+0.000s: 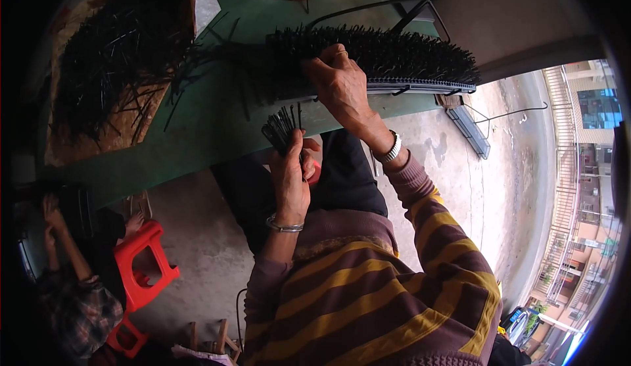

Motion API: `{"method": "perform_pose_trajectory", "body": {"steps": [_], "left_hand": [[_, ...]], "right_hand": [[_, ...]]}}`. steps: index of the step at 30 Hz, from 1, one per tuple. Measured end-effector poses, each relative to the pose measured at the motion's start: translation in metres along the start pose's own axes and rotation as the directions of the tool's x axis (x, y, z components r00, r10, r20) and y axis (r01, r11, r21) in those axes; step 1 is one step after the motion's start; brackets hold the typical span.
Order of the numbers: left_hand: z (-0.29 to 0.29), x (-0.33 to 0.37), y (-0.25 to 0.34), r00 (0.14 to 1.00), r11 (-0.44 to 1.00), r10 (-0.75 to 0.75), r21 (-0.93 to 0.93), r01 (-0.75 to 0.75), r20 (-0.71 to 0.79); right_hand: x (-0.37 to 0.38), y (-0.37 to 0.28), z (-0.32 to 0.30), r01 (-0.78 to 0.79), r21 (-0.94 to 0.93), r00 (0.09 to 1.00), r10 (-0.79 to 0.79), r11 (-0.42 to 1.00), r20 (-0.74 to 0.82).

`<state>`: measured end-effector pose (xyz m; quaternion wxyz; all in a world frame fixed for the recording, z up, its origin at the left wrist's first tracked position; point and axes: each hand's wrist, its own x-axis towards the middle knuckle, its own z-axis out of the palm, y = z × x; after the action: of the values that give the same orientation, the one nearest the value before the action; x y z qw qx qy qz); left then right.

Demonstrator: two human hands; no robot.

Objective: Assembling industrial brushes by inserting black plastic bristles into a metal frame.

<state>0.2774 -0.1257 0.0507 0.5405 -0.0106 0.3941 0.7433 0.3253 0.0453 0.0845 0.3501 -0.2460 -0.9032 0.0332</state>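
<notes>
My left hand [290, 182] is closed around a bundle of thin black strips [281, 128], held upright in front of the table edge. My right hand [338, 83] is bent over a long black rack [420, 86], its fingertips pinched at the left part of the dense row of black strips [394, 53] standing in it. Whatever lies between those fingertips is too small and dark to make out. The rack rests along the near edge of the green table [223, 103].
A large heap of loose black strips [125, 50] lies on a brown cardboard sheet [148, 113] at the left. A bent metal rod [355, 5] runs behind the rack. Another person's arms [66, 241] and a red plastic stool [148, 261] are at lower left. A railing [565, 188] stands far right.
</notes>
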Motion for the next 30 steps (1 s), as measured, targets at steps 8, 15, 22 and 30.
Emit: {"method": "perform_pose_trajectory", "body": {"steps": [8, 15, 22, 30], "left_hand": [[0.004, -0.003, 0.003, 0.995, 0.995, 0.062, 0.081, -0.056, -0.075], [-0.006, 0.003, 0.004, 0.984, 0.999, 0.035, -0.008, -0.036, -0.174], [-0.011, 0.001, 0.002, 0.994, 0.998, -0.036, -0.061, 0.030, -0.107], [-0.008, 0.003, 0.001, 0.995, 0.999, -0.021, -0.039, 0.018, -0.093]], "right_hand": [[-0.014, -0.022, -0.040, -0.588, 0.553, 0.763, 0.178, 0.590, 0.622], [0.002, -0.020, -0.027, -0.296, 0.581, 0.951, 0.289, 0.759, 0.108], [0.014, -0.016, 0.002, -0.042, 0.409, 0.982, 0.114, 0.912, -0.153], [0.007, -0.009, 0.005, -0.121, 0.450, 0.990, 0.142, 0.885, -0.013]]}}
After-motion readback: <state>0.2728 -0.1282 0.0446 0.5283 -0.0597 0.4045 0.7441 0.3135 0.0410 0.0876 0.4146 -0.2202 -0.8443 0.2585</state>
